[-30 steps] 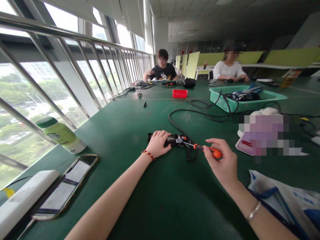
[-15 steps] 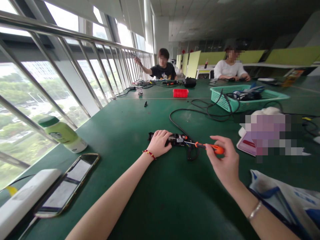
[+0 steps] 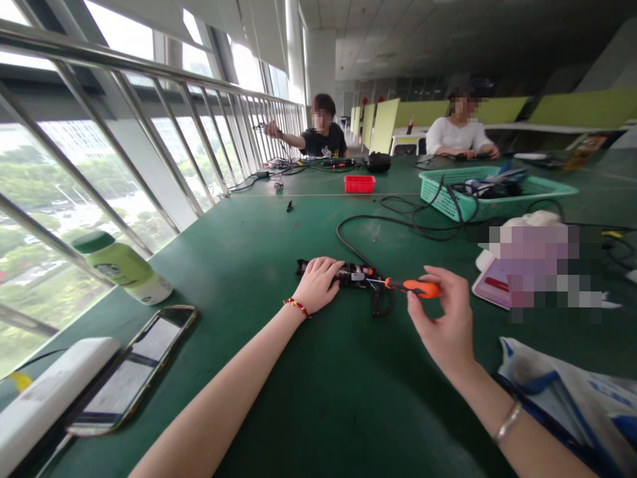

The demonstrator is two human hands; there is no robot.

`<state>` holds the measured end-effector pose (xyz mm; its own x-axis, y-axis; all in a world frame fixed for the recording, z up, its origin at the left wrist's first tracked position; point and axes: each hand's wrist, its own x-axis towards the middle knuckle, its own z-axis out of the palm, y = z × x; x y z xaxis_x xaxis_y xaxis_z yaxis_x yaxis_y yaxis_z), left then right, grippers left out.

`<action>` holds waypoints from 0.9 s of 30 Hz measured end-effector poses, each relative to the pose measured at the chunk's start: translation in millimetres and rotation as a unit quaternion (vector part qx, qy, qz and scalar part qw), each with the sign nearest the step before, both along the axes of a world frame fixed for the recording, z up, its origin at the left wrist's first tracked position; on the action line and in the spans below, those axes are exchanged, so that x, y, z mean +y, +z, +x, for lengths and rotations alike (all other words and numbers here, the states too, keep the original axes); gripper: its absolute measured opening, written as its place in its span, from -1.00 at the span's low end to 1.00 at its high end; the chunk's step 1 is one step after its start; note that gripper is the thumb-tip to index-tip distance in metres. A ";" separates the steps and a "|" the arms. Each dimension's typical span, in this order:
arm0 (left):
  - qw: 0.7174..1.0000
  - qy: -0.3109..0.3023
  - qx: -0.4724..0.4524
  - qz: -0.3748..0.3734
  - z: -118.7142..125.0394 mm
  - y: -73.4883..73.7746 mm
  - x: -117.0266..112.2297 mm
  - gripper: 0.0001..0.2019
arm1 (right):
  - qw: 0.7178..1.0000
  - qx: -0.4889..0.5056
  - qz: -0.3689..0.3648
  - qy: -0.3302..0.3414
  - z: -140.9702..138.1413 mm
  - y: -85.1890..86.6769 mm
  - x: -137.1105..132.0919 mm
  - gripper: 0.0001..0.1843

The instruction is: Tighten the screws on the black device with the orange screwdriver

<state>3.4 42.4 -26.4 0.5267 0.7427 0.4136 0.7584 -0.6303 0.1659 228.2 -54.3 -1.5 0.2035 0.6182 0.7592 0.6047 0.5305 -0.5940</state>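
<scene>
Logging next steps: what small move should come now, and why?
Probably close the right grip more fully around the screwdriver before turning it: thumb and fingertips are at the handle, palm clear. The left grip lies over the black device, which should brace it, and the shaft runs to its exposed section; tip seating is too small to tell.

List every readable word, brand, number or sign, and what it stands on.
No text here is readable.
Green bottle: round logo, too blurred.
Phone: screen too blurred.
Plastic bag: blue print, too blurred.
Black shirt: pale print, too small.
Orange screwdriver: no lettering discernible.
</scene>
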 end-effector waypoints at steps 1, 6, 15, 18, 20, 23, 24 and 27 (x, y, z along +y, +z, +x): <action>1.000 0.000 0.001 -0.002 0.1 0.1 0.2 -0.58 | 1.000 -0.002 0.001 0.002 -0.3 0.0 -0.2 -0.58; 1.000 0.008 0.009 0.001 0.0 0.8 0.0 -0.58 | 0.997 -0.041 -0.061 0.012 -2.4 5.4 -4.4 -0.78; 1.000 0.014 0.008 -0.007 -0.2 0.8 -0.4 -0.59 | 0.999 -0.031 0.006 0.013 -2.5 4.2 -0.7 -0.67; 1.000 0.009 -0.001 -0.010 -0.4 0.5 -0.3 -0.59 | 0.998 -0.044 -0.030 0.020 -2.9 6.7 -3.2 -0.79; 1.000 0.007 -0.003 -0.008 -0.4 0.4 -0.4 -0.58 | 0.998 -0.047 -0.036 0.022 -2.3 7.3 -4.0 -0.80; 1.000 0.011 0.002 -0.008 -0.1 0.7 -0.8 -0.59 | 0.998 -0.043 -0.034 0.018 -0.2 5.1 -2.7 -0.76; 1.000 0.012 0.004 -0.008 0.0 0.8 -0.9 -0.59 | 0.999 -0.040 -0.033 0.017 0.6 3.8 -1.7 -0.73; 1.000 0.014 0.008 -0.007 -0.3 0.2 -0.7 -0.59 | 1.000 -0.013 -0.016 0.004 2.6 0.1 2.0 -0.64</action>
<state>3.1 41.6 -26.2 0.5123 0.7625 0.3951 0.7782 -0.6068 0.1621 230.8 -52.3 -1.5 0.1782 0.6440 0.7440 0.6164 0.5162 -0.5946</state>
